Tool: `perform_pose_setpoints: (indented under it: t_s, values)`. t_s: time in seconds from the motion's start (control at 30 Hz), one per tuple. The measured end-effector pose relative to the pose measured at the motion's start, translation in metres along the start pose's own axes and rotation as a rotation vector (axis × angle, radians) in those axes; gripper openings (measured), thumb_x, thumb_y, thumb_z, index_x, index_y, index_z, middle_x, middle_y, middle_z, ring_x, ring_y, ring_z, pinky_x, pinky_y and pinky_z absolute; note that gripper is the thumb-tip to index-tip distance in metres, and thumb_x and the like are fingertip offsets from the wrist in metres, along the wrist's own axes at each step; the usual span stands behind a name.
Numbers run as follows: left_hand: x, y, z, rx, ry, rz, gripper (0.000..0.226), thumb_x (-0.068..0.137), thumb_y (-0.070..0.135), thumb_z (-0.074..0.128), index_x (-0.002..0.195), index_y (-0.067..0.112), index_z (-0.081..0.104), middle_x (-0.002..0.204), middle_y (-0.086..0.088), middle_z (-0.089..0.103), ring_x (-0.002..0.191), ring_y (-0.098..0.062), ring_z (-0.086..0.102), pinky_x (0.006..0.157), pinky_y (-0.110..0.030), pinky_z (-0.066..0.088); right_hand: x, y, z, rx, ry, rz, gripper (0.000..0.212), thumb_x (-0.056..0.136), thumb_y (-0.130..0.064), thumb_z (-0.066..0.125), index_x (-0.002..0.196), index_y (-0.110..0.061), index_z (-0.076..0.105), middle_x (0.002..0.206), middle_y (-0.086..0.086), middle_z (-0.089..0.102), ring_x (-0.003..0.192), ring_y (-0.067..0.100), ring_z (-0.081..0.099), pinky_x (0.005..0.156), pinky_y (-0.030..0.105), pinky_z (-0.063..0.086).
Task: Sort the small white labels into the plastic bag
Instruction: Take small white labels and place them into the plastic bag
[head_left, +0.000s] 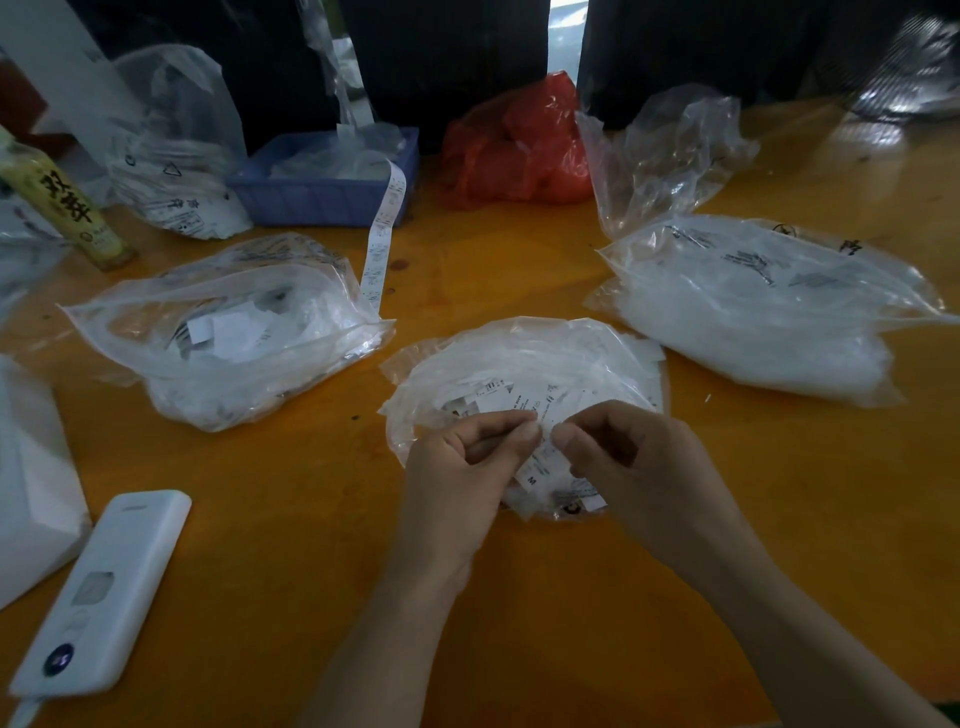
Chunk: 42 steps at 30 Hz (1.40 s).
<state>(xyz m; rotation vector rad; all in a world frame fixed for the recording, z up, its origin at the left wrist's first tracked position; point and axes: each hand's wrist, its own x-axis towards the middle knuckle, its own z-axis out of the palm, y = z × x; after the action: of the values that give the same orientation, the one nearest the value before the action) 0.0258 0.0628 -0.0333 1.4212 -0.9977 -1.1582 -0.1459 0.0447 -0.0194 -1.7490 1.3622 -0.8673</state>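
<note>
Both hands met over the bag (524, 364): your left hand (467, 467) and right hand (639, 467) pinched one label (540, 462) between fingertips, just above the pile inside. You were mid-sort, I judge; next, drop it in cleanly.

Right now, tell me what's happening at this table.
A person is sorting small white labels over an orange table. The left hand and right hand both pinch labels above the nearest plastic bag, which lies open and already holds a loose heap of them. Other clear bags of white pieces lie to the left and right. A blue tray with a label strip hanging out and a red bag sit at the back.
</note>
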Motion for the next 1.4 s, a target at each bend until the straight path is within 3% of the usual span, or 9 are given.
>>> perform_pose_setpoints:
  t_s: [0.13,0.3,0.5,0.6,0.7,0.9,1.07,1.2,1.4]
  values:
    - [0.001,-0.002,0.002,-0.037,0.008,-0.013,0.012,0.088,0.030,0.081,0.099,0.032,0.084,0.092,0.010,0.082,0.087,-0.005,0.078,0.066,-0.013,0.057,-0.001,0.001,0.003,-0.023,0.046,0.029,0.024,0.087,-0.046,0.071,0.107,-0.034,0.064,0.083,-0.014,0.068,0.078,-0.001,0.065,0.061,0.013,0.051]
    - [0.001,-0.003,0.001,-0.084,-0.004,-0.023,0.017,0.083,0.034,0.081,0.100,0.030,0.084,0.097,0.008,0.082,0.092,-0.007,0.078,0.067,-0.016,0.059,0.000,-0.003,0.004,0.030,0.056,0.000,0.007,0.089,-0.035,0.072,0.092,-0.038,0.067,0.086,-0.023,0.070,0.080,-0.001,0.068,0.066,0.019,0.057]
    - [-0.001,-0.004,-0.003,-0.110,-0.037,-0.078,0.033,0.080,0.048,0.076,0.110,0.034,0.080,0.098,0.009,0.082,0.094,-0.008,0.078,0.072,-0.026,0.063,0.002,0.001,0.007,0.033,0.099,0.001,0.004,0.090,-0.033,0.071,0.089,-0.036,0.069,0.089,-0.031,0.067,0.083,-0.007,0.065,0.062,0.008,0.050]
    - [-0.002,-0.010,-0.005,-0.104,-0.030,-0.098,0.018,0.093,0.027,0.077,0.109,0.033,0.080,0.099,0.008,0.080,0.091,-0.013,0.077,0.078,-0.034,0.065,0.004,0.006,0.009,0.110,0.195,0.021,0.010,0.090,-0.028,0.073,0.090,-0.035,0.066,0.089,-0.028,0.068,0.081,-0.004,0.067,0.066,0.007,0.050]
    - [-0.006,-0.007,-0.007,-0.065,0.027,-0.068,0.017,0.095,0.016,0.075,0.103,0.030,0.080,0.093,0.013,0.079,0.087,-0.005,0.075,0.073,-0.023,0.061,0.005,0.007,0.009,0.213,0.136,0.045,0.011,0.087,-0.027,0.074,0.095,-0.032,0.068,0.086,-0.022,0.071,0.078,0.001,0.070,0.066,0.010,0.053]
    - [-0.005,0.036,-0.050,0.220,0.352,0.282,0.021,0.094,0.028,0.075,0.105,0.045,0.073,0.099,0.025,0.076,0.087,0.006,0.072,0.063,-0.008,0.054,0.011,0.008,0.004,0.199,0.085,0.046,0.017,0.086,-0.046,0.063,0.098,-0.034,0.066,0.086,-0.017,0.074,0.079,0.000,0.069,0.068,0.015,0.057]
    - [0.070,0.071,-0.143,0.632,0.812,0.400,0.020,0.099,0.010,0.069,0.114,0.022,0.075,0.114,0.001,0.077,0.089,-0.015,0.072,0.078,-0.037,0.058,0.019,0.020,0.008,-0.302,-0.036,0.052,0.012,0.097,-0.034,0.065,0.095,-0.043,0.057,0.089,-0.027,0.059,0.080,-0.007,0.058,0.073,0.010,0.051]
    - [0.123,0.066,-0.186,1.038,0.777,0.236,0.024,0.097,-0.007,0.062,0.110,0.003,0.080,0.121,-0.022,0.074,0.111,-0.043,0.068,0.096,-0.052,0.055,0.023,0.026,0.022,-0.602,-0.039,-0.026,0.014,0.103,-0.037,0.053,0.114,-0.035,0.063,0.110,-0.017,0.061,0.085,0.000,0.053,0.075,0.014,0.041]
    - [0.137,0.055,-0.202,1.398,0.651,0.028,0.032,0.097,-0.003,0.060,0.114,0.013,0.082,0.127,-0.017,0.071,0.117,-0.044,0.055,0.097,-0.051,0.050,0.033,0.021,0.030,-0.624,-0.061,-0.027,0.040,0.101,-0.048,0.053,0.139,-0.035,0.049,0.126,-0.010,0.054,0.104,0.010,0.060,0.077,0.020,0.041]
